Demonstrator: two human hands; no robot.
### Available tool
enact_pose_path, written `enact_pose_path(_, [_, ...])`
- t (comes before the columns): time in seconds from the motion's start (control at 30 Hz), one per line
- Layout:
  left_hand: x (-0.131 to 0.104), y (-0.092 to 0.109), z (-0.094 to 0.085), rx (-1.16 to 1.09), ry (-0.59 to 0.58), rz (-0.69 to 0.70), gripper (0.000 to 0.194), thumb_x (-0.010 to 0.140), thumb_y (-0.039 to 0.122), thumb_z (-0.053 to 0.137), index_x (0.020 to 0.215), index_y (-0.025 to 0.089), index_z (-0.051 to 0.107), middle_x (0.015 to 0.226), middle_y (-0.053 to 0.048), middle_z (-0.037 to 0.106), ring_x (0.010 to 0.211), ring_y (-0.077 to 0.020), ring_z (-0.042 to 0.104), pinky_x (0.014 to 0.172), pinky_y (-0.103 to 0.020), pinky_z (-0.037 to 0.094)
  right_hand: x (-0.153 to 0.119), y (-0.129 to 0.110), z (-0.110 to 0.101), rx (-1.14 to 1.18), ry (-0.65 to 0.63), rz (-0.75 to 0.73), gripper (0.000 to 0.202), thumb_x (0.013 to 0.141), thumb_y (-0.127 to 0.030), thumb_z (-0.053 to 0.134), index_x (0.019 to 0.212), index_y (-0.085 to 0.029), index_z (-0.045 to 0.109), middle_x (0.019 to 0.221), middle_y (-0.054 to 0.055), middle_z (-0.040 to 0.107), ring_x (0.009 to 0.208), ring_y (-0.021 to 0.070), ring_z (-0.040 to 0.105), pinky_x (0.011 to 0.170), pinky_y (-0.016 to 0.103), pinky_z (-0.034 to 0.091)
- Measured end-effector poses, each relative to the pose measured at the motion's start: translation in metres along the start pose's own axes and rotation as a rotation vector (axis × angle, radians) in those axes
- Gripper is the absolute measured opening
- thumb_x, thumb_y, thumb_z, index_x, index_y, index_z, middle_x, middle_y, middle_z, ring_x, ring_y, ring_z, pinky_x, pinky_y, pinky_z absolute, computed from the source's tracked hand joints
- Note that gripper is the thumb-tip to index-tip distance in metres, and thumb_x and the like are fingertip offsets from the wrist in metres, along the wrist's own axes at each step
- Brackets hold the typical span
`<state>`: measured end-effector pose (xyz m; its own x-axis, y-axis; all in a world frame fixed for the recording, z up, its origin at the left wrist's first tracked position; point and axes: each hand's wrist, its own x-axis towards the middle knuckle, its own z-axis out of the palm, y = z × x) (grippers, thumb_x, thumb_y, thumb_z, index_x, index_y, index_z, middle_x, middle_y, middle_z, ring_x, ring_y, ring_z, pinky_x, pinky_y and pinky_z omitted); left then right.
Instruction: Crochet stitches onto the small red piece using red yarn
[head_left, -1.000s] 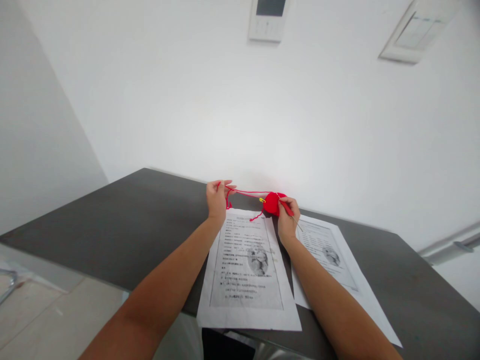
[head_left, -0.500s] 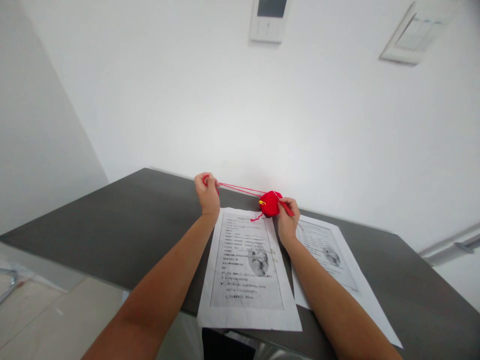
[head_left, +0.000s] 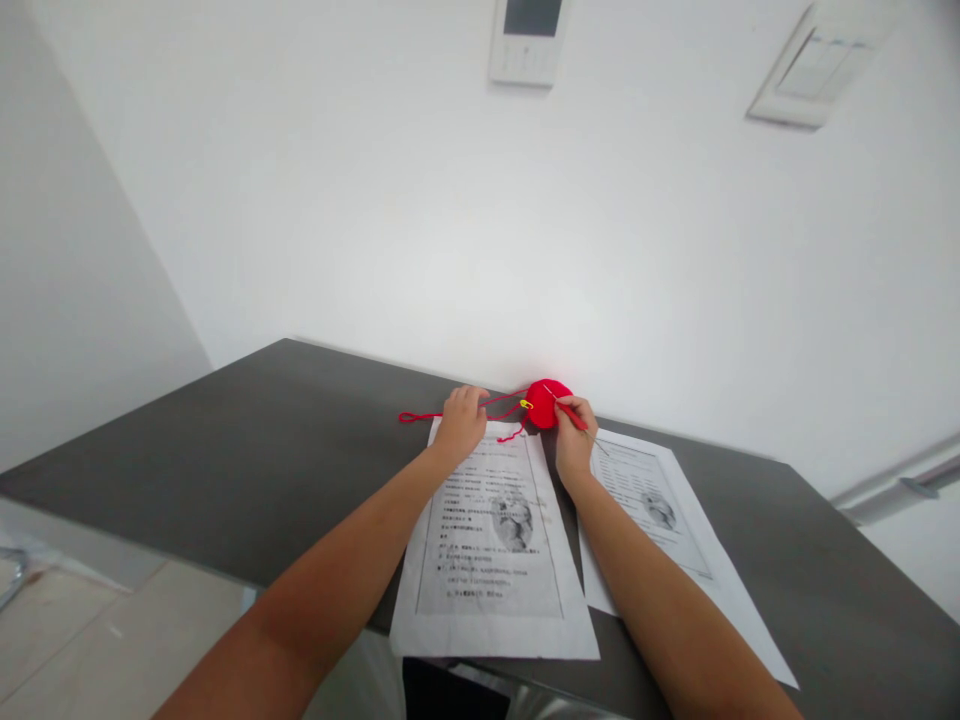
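In my right hand (head_left: 576, 445) is a red-handled crochet hook (head_left: 573, 414), its thin metal shaft lying over a round red crocheted piece (head_left: 543, 405). A yellow stitch marker (head_left: 526, 404) hangs at the left side of that piece, and a short curly yarn tail trails below it. My left hand (head_left: 461, 425) is low over the top of a printed sheet, fingers loosely bent and apart, not gripping the yarn. Red yarn (head_left: 504, 398) runs from the piece to this hand and passes under or behind it. Beyond the hand a yarn loop (head_left: 420, 417) lies on the table.
Two printed sheets lie on the dark table (head_left: 247, 450): the left sheet (head_left: 487, 625) between my forearms, the right sheet (head_left: 697, 550) partly under my right arm. Behind the table rises a white wall (head_left: 337, 220) with an intercom panel (head_left: 527, 40) and a switch plate (head_left: 817, 65).
My left hand has come right and down from the far left, letting go of the yarn loop, which now rests on the table. The taut strands have slackened. My right hand keeps its place.
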<state>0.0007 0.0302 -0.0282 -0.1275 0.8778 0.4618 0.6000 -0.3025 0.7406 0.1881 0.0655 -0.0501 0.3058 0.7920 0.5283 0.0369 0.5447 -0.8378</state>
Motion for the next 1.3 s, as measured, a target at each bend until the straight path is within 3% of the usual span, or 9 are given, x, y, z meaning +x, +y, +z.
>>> enact_pose_path(0.27, [0.013, -0.007, 0.014, -0.226, 0.091, -0.087, 0.016, 0.078, 0.009, 0.053, 0.087, 0.021, 0.060, 0.099, -0.009, 0.066, 0.099, -0.0228, 0.063, 0.094, -0.041, 0.047, -0.012, -0.010, 0.012, -0.078, -0.504, -0.033, 0.012, 0.062, -0.015, 0.054, 0.067, -0.021, 0.063, 0.069, -0.001, 0.062, 0.069, 0.0177, 0.056, 0.070, 0.030, 0.044])
enact_pose_path(0.37, [0.031, -0.005, 0.028, -0.262, 0.042, -0.153, 0.009, 0.073, 0.012, 0.060, 0.072, 0.021, 0.060, 0.082, -0.007, 0.067, 0.085, -0.0231, 0.065, 0.087, -0.039, 0.050, -0.014, -0.010, 0.015, -0.091, -0.640, -0.050, 0.016, 0.060, -0.012, 0.050, 0.065, -0.021, 0.063, 0.068, -0.001, 0.061, 0.065, 0.0161, 0.054, 0.064, 0.028, 0.042])
enact_pose_path(0.47, [0.051, 0.002, 0.044, -0.288, -0.057, -0.197, 0.015, 0.063, 0.013, 0.067, 0.057, 0.022, 0.057, 0.061, -0.002, 0.064, 0.070, -0.0218, 0.063, 0.074, -0.034, 0.051, -0.014, -0.009, 0.015, -0.092, -0.692, -0.060, 0.018, 0.060, -0.011, 0.048, 0.065, -0.021, 0.062, 0.069, 0.000, 0.060, 0.066, 0.0160, 0.053, 0.064, 0.028, 0.042])
enact_pose_path(0.63, [0.072, 0.017, 0.058, -0.345, -0.242, -0.243, 0.028, 0.055, 0.014, 0.070, 0.040, 0.022, 0.048, 0.032, 0.005, 0.043, 0.040, -0.0160, 0.049, 0.050, -0.028, 0.041, -0.012, -0.006, 0.014, -0.084, -0.710, -0.068, 0.017, 0.062, -0.011, 0.046, 0.064, -0.021, 0.059, 0.068, 0.000, 0.059, 0.067, 0.0165, 0.055, 0.067, 0.029, 0.044])
enact_pose_path(0.7, [0.077, 0.025, 0.056, -0.385, -0.293, -0.247, 0.027, 0.056, 0.013, 0.070, 0.040, 0.021, 0.050, 0.033, 0.004, 0.046, 0.038, -0.0149, 0.049, 0.048, -0.027, 0.041, -0.012, -0.004, 0.013, -0.085, -0.696, -0.064, 0.017, 0.063, -0.012, 0.045, 0.066, -0.021, 0.059, 0.069, 0.000, 0.060, 0.067, 0.0167, 0.055, 0.067, 0.029, 0.045])
enact_pose_path(0.77, [0.082, 0.036, 0.050, -0.451, -0.326, -0.243, 0.021, 0.059, 0.014, 0.070, 0.044, 0.019, 0.055, 0.042, 0.000, 0.058, 0.045, -0.0157, 0.056, 0.052, -0.027, 0.044, -0.011, -0.003, 0.013, -0.084, -0.681, -0.059, 0.017, 0.063, -0.011, 0.046, 0.066, -0.021, 0.059, 0.070, 0.001, 0.061, 0.068, 0.0168, 0.056, 0.067, 0.029, 0.045])
enact_pose_path(1.0, [0.113, 0.094, 0.017, -0.689, -0.296, -0.175, 0.010, 0.076, 0.022, 0.066, 0.068, 0.018, 0.063, 0.080, -0.008, 0.073, 0.073, -0.0159, 0.069, 0.067, -0.027, 0.049, -0.009, 0.001, 0.013, -0.082, -0.580, -0.053, 0.020, 0.061, -0.009, 0.044, 0.067, -0.022, 0.059, 0.071, 0.000, 0.061, 0.070, 0.0177, 0.057, 0.068, 0.029, 0.045])
enact_pose_path(1.1, [0.126, 0.120, 0.003, -0.868, -0.260, -0.115, 0.011, 0.076, 0.022, 0.070, 0.071, 0.016, 0.062, 0.085, -0.009, 0.073, 0.075, -0.0173, 0.070, 0.070, -0.028, 0.050, -0.007, 0.001, 0.012, -0.092, -0.499, -0.064, 0.020, 0.061, -0.009, 0.045, 0.067, -0.023, 0.058, 0.072, 0.001, 0.062, 0.074, 0.0190, 0.058, 0.073, 0.031, 0.045])
enact_pose_path(1.3, [0.140, 0.170, -0.024, -0.948, -0.206, 0.055, 0.008, 0.083, 0.020, 0.064, 0.078, 0.015, 0.060, 0.090, -0.007, 0.072, 0.086, -0.0198, 0.071, 0.074, -0.032, 0.053, -0.005, 0.003, 0.009, -0.103, -0.364, -0.070, 0.019, 0.063, -0.011, 0.044, 0.068, -0.023, 0.058, 0.076, 0.002, 0.062, 0.078, 0.0204, 0.057, 0.076, 0.033, 0.044])
